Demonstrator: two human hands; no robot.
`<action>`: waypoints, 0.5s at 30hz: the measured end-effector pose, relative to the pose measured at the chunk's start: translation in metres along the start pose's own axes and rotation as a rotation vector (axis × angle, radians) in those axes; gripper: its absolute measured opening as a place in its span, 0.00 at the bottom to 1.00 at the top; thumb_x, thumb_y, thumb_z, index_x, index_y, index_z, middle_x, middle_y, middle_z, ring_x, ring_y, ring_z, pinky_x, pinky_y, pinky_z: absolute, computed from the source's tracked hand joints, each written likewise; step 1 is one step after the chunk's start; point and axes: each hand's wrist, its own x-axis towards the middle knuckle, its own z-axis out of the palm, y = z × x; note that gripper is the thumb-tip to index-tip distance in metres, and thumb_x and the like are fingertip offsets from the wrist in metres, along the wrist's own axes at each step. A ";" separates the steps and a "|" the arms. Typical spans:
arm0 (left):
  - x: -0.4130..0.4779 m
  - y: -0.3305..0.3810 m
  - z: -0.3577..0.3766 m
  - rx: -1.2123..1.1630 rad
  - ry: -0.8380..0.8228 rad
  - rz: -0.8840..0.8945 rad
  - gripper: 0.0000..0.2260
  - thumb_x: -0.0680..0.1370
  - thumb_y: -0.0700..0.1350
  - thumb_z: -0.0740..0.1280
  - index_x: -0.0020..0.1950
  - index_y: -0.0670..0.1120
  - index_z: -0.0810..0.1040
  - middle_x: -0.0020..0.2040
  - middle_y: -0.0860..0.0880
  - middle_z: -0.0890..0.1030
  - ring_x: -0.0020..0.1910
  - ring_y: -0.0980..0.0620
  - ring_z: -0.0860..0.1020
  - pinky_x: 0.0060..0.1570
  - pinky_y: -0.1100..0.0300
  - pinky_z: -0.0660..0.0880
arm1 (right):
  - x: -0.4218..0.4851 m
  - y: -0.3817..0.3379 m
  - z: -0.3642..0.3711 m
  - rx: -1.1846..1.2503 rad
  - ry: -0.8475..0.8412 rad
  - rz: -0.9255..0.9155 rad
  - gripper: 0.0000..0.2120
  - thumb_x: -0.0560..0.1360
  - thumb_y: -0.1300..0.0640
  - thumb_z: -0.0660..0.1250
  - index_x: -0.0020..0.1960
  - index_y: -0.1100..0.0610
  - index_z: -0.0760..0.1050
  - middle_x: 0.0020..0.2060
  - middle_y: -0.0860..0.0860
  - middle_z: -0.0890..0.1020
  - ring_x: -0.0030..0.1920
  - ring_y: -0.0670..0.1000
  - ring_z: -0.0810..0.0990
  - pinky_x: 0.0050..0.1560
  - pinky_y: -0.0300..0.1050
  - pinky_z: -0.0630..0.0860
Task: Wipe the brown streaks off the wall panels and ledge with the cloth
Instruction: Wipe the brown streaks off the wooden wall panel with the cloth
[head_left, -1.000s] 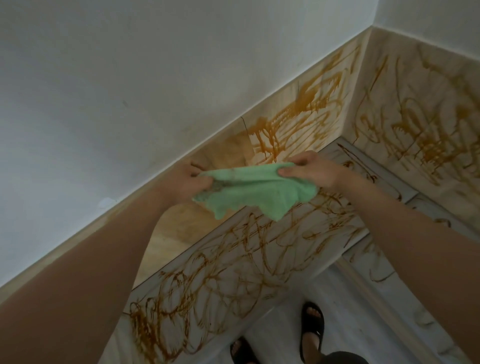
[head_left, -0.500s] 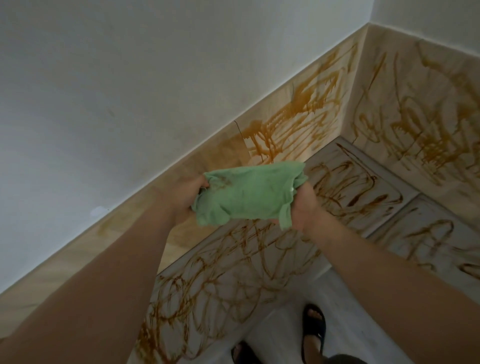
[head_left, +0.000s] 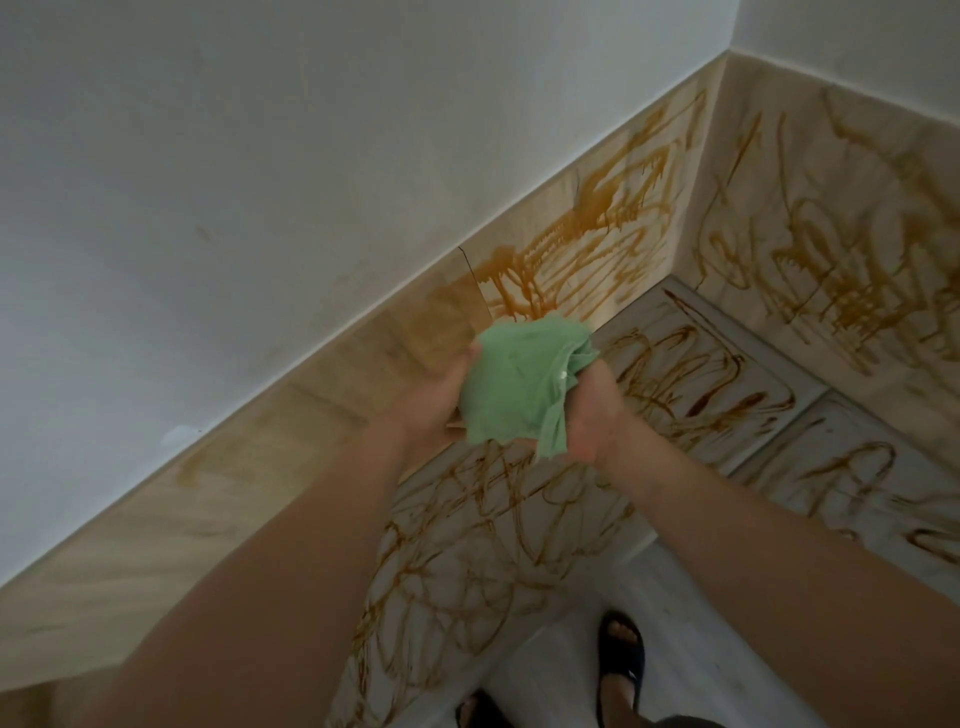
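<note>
above the ledge (head_left: 493, 530), left grip (head_left: 434, 402) and right grip (head_left: 592, 415) clutch the cloth (head_left: 511, 384); nearest panel (head_left: 234, 493) looks wiped, brown streaks (head_left: 597, 234) cover everything else.

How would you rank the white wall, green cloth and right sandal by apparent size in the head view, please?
1. white wall
2. green cloth
3. right sandal, though farther from the camera

Mid-frame, a crumpled mint-green cloth (head_left: 511, 384). Looping brown streaks (head_left: 587, 244) scrawl over tan wood-grain wall panels (head_left: 234, 493) and the pale grey ledge (head_left: 779, 371); upper left, plain white plaster wall (head_left: 260, 130); bottom, black sandals (head_left: 621, 660).
</note>
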 end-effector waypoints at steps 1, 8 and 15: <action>0.009 -0.005 0.002 -0.045 0.008 0.030 0.20 0.81 0.61 0.67 0.66 0.50 0.80 0.61 0.49 0.85 0.58 0.49 0.84 0.63 0.47 0.79 | 0.000 0.000 -0.003 -0.036 0.040 0.021 0.29 0.75 0.38 0.62 0.68 0.55 0.81 0.69 0.59 0.79 0.67 0.64 0.77 0.74 0.68 0.65; 0.020 0.009 0.005 -0.068 0.198 0.277 0.14 0.77 0.61 0.68 0.58 0.56 0.80 0.56 0.51 0.86 0.56 0.47 0.85 0.58 0.41 0.81 | -0.012 -0.023 -0.031 -0.296 0.435 0.004 0.13 0.84 0.56 0.58 0.58 0.62 0.79 0.52 0.59 0.85 0.49 0.57 0.86 0.47 0.49 0.84; -0.001 0.049 0.003 -0.258 -0.053 0.291 0.16 0.85 0.45 0.64 0.72 0.43 0.74 0.66 0.43 0.82 0.65 0.42 0.81 0.63 0.43 0.79 | -0.006 -0.011 -0.041 -0.163 0.389 0.017 0.23 0.84 0.50 0.60 0.73 0.62 0.73 0.63 0.61 0.81 0.63 0.60 0.81 0.65 0.55 0.77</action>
